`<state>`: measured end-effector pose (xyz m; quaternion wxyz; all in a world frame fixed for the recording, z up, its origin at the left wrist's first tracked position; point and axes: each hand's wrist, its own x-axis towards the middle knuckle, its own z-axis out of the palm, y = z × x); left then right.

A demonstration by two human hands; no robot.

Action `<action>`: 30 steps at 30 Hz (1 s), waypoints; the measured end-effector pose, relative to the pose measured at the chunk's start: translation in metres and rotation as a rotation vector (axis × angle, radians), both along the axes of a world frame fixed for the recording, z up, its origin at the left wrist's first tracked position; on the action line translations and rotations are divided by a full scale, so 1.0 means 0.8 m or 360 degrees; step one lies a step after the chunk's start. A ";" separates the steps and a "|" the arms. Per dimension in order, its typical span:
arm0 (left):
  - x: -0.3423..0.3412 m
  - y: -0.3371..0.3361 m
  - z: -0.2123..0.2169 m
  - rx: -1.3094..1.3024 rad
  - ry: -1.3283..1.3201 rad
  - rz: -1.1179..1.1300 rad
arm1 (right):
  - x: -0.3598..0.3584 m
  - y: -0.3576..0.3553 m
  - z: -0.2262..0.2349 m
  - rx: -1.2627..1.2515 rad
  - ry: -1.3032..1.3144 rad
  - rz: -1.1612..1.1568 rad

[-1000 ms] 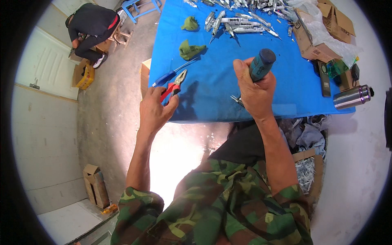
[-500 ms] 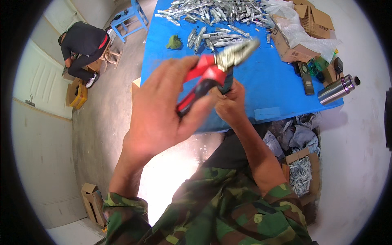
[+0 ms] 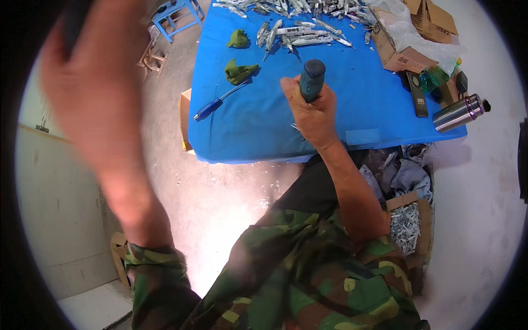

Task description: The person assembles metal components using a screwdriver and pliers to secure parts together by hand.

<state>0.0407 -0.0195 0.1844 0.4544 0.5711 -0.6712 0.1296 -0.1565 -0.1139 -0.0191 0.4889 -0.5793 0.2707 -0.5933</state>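
My left hand [image 3: 102,104] is raised at the upper left, smeared by motion. Its fingers are closed around the pliers, of which only a dark handle [image 3: 77,22] shows; their jaws are out of view. Over the blue table, my right hand [image 3: 314,118] is wrapped round an upright dark green tool handle [image 3: 312,82] with a rounded black cap. Whatever extends below that grip is hidden by the hand. To its left lies a screwdriver [image 3: 212,108] with a blue handle, its shaft pointing at a crumpled green cloth [image 3: 238,71].
Several slim silvery-white pieces [image 3: 302,36] lie at the table's [image 3: 258,129] far side, beside another green scrap [image 3: 238,39]. At right are a carton [image 3: 396,55] with plastic wrap and a steel flask [image 3: 456,114]. Below the table stands a box of white pieces [image 3: 405,231].
My left hand has swung up and left with the pliers, away from my right hand. The blue screwdriver and nearer green cloth have come into sight. My right hand still holds the green handle.
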 end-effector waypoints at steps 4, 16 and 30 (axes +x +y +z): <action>-0.057 -0.018 -0.116 0.0494 -0.0626 -0.0181 | -0.006 -0.006 -0.002 -0.0042 -0.0188 0.0083; -0.038 -0.007 -0.033 -0.0118 0.0028 -0.0033 | -0.002 -0.005 -0.017 -0.0133 0.0069 -0.0089; -0.037 -0.001 -0.052 0.0053 -0.0085 -0.0042 | -0.005 0.001 -0.006 -0.0106 0.0237 -0.0041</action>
